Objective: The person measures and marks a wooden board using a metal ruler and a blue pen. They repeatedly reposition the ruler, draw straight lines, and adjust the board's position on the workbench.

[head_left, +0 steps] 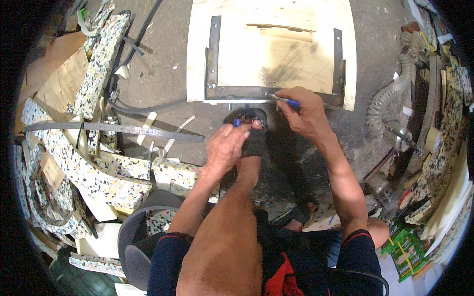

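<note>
My right hand is closed round a slim marker pen with a pale body and a blue end. The pen's tip points left, at the near bar of a dark U-shaped steel angle frame. That frame, with holes in its side arms, lies on a light plywood board. My left hand is by my foot, its fingers bent together at a small blue piece that looks like a pen cap. Part of that piece is hidden by the fingers.
A steel ruler lies to the left, across speckled foam offcuts. A grey foam roll stands near my left arm. On the right are a ribbed clear hose, a tape roll and green packets. A black cable runs along the floor.
</note>
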### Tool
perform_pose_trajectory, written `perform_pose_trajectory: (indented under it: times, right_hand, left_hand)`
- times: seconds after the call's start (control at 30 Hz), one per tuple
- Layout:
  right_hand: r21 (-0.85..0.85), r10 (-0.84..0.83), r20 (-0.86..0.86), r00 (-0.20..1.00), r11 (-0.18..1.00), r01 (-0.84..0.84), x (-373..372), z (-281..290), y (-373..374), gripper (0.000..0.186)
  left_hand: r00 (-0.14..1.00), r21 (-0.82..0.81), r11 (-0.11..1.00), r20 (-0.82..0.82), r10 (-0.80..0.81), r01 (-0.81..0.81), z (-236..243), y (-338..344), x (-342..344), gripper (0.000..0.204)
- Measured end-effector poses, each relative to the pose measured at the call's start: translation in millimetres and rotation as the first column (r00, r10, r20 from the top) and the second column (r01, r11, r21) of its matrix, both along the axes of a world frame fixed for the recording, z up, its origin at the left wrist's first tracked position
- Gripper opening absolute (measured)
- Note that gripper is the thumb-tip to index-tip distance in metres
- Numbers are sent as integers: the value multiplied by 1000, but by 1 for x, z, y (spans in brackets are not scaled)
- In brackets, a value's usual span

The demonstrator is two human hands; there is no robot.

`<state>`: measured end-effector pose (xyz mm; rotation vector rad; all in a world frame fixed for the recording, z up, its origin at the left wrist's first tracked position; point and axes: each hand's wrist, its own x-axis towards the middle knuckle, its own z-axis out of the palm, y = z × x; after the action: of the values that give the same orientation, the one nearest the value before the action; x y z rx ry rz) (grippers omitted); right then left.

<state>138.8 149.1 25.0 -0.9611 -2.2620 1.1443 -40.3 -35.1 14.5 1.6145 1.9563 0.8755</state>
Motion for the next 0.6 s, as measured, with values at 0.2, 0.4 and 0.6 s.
perform_pose_trajectory:
  times: [0.2,0.4,0.6]
  right_hand:
    - [3,32,5,999,999,-32,-3,-4,-1,21]
    - [158,97,41,994,982,-102,-11,1,-2,16]
    - [305,181,299,937,912,-273,-30,11,-4,11]
  left_hand:
    - [967,-134,989,241,87,-55,-14,-19,32,49]
    - [970,-286,955,243,-12,83,-21,-30,32,41]
    - [971,-199,978,238,-12,61,-29,-29,36,39]
